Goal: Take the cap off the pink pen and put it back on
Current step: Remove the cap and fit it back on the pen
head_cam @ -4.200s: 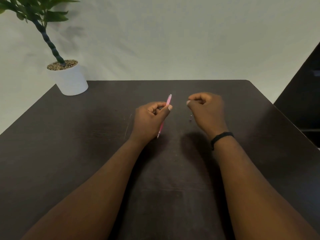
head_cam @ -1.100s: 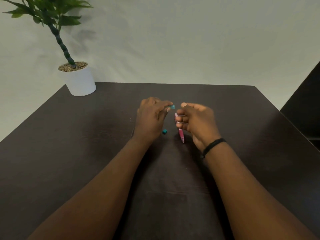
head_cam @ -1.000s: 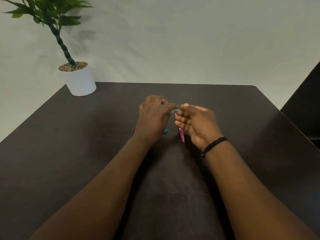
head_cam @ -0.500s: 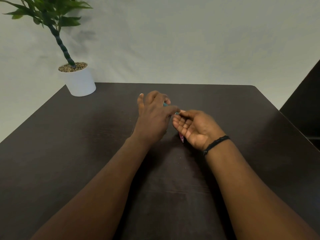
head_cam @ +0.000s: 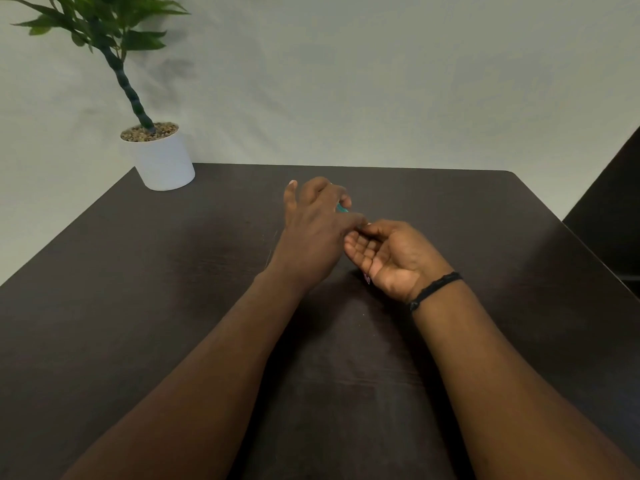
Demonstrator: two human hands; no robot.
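My left hand [head_cam: 311,237] hovers over the middle of the dark table [head_cam: 173,306], back of the hand up. It is pinched on a small teal piece [head_cam: 341,207] that shows between thumb and fingers; I cannot tell whether this is the cap. My right hand [head_cam: 393,259] is turned palm up beside it, fingers curled. Its fingertips touch the left hand's fingertips. Only the pink pen's tip [head_cam: 367,278] peeks out below the right palm; the rest of the pen is hidden in the hand.
A white pot with a green plant [head_cam: 162,161] stands at the table's far left corner. A dark piece of furniture [head_cam: 613,220] sits off the right edge. A black band circles my right wrist [head_cam: 434,289].
My right hand has rolled palm up, hiding most of the pink pen. My left hand has lifted slightly and spread its outer fingers, and the fingertips of both hands now touch.
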